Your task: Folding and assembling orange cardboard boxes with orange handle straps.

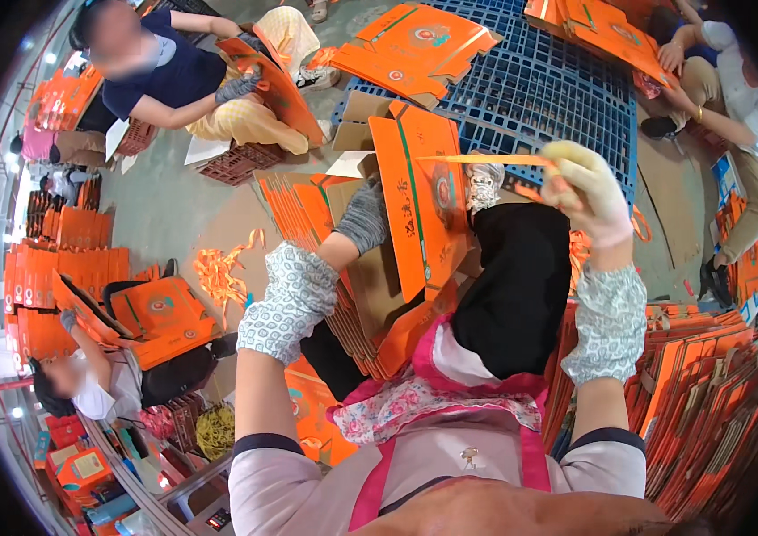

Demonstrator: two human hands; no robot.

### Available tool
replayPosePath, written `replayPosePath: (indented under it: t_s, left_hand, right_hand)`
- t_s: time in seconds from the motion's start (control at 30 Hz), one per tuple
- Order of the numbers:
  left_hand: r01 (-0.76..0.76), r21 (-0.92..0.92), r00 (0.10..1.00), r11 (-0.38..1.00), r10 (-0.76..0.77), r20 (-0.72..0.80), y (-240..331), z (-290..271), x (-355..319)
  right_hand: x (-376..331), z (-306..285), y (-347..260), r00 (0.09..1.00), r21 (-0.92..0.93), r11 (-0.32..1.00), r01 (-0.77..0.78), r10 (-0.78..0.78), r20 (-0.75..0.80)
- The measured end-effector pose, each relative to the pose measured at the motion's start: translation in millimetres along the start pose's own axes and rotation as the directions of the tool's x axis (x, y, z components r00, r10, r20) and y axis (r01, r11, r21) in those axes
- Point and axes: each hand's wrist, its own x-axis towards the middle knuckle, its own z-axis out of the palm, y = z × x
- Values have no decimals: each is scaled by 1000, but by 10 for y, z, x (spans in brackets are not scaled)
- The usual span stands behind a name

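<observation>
- Landmark for all places: the upright carton sheet (410, 214), orange with a dark green stripe and dark writing. It stands tilted in front of the seated person, above the lap.
- Left hand (362, 216), grey knit glove: at the sheet's left edge, fingers partly hidden there — cannot tell how far they are closed.
- Right hand (586, 192), pale yellow glove: to the right of the sheet, fingers closed in a pinch on an orange strip (486, 159).
- Strip runs nearly straight from that pinch leftward, its far end over the sheet's upper face; cannot tell whether that end is attached.
- Patterned sleeve covers on both forearms: one (290, 299) below left of the sheet, the other (610, 322) below right.
- Black trouser leg (522, 286) just right of the sheet; pink-edged floral apron (433, 397) below it.
- Stack of folded cartons (307, 219) directly left of the sheet, edges fanned; farther left, a tangle of orange strips (221, 272) on the floor.
- Beyond the sheet: blue plastic pallet (540, 98), bearing flattened orange cartons (415, 49).
- Dense rows of folded cartons (701, 393) well to the right, lower down.
- Co-workers around the sheet — one in navy (142, 85) upper left, one in white (741, 76) upper right, one (111, 384) lower left — each with orange carton pieces.
</observation>
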Motion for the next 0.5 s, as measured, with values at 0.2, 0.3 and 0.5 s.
replayPosePath:
  t_s: [0.2,0.3,0.5]
  left_hand:
    - [118,-234,990,965,-95,108,12,53,-500]
    - [239,-325,966,915,-192,172,20,188,-592]
    - [238,-717,964,655,-248,93,-71,503,-692]
  right_hand:
    - [-474,390,-278,825,280,779,561,-556,-104]
    - [-493,442,-336,778,-106,814,571,-578,-246]
    - [-438,559,-336,528,-700,667,256,-703,-477]
